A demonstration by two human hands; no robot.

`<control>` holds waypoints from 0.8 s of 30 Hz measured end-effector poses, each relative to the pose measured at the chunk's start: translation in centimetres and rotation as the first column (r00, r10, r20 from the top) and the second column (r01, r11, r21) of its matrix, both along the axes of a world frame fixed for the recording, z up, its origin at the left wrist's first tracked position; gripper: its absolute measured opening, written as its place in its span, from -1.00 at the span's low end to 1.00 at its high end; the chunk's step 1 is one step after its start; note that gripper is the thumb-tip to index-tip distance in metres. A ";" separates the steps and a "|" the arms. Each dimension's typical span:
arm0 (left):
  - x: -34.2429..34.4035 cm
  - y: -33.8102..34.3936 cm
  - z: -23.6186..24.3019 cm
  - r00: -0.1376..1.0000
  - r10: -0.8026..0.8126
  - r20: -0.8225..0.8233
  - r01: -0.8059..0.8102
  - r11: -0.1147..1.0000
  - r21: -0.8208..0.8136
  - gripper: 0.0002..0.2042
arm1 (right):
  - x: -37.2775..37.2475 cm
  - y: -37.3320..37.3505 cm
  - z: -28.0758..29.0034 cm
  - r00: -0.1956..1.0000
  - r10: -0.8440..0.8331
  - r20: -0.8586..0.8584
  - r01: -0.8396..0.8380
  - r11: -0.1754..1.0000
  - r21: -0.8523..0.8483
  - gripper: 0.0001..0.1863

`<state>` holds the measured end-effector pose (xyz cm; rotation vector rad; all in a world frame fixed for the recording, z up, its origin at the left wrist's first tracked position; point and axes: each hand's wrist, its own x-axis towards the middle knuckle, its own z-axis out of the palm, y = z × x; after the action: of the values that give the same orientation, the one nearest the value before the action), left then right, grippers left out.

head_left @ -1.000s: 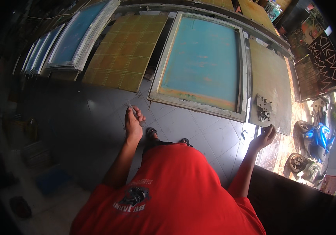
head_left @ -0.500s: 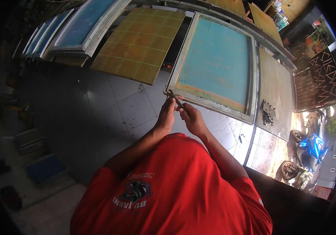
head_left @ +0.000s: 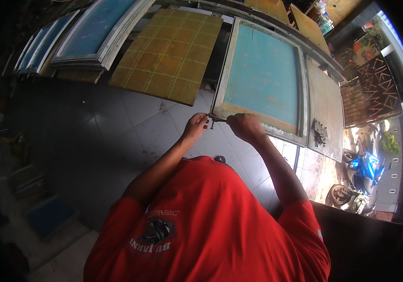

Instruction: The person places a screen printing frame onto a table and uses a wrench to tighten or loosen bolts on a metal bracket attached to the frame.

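A screen-printing frame [head_left: 260, 121] with blue mesh [head_left: 265, 70] lies in front of me. Closed around a wrench [head_left: 220, 121], my right hand [head_left: 247, 127] rests against the frame's near edge. The wrench points left toward a small dark bolt [head_left: 212, 125] that sticks down at the frame's near left corner. Just left of that corner is my left hand [head_left: 196, 128], its fingers curled close to the bolt. What those fingers pinch, if anything, is too small to make out. My right hand hides most of the wrench.
Left of the frame is a yellow-brown board [head_left: 166, 56] with a green grid. More blue screens [head_left: 95, 33] stand farther left. Small dark metal parts [head_left: 320, 133] lie on a grey board [head_left: 324, 103] at the right. Beyond it stands a blue motorbike [head_left: 366, 167].
The wrench was upright between both hands; now it lies level at the frame's corner in my right hand. My hands have moved apart, the right one up and right.
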<state>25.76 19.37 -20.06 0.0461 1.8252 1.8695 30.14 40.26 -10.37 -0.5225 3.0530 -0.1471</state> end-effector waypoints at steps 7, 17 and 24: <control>-0.1 -0.6 2.4 0.793 -0.103 -0.600 -0.039 0.975 -0.218 -0.72 | -1.2 -0.9 1.0 0.999 0.048 -0.015 -0.047 0.995 0.089 -0.82; -1.3 0.0 4.6 0.565 -0.320 -0.761 -0.027 0.914 -0.405 -0.69 | -1.3 -0.1 0.7 0.998 -0.033 0.059 0.026 0.992 0.124 -0.84; -2.4 -1.9 4.1 0.626 -0.266 -0.733 -0.058 0.922 -0.384 -0.73 | 0.5 1.8 -1.0 0.988 -0.151 -0.005 0.139 0.919 -0.368 -0.86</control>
<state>23.34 17.44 -15.93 0.9550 2.6508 1.4546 30.62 42.01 -11.33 -0.3100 3.1034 -0.7337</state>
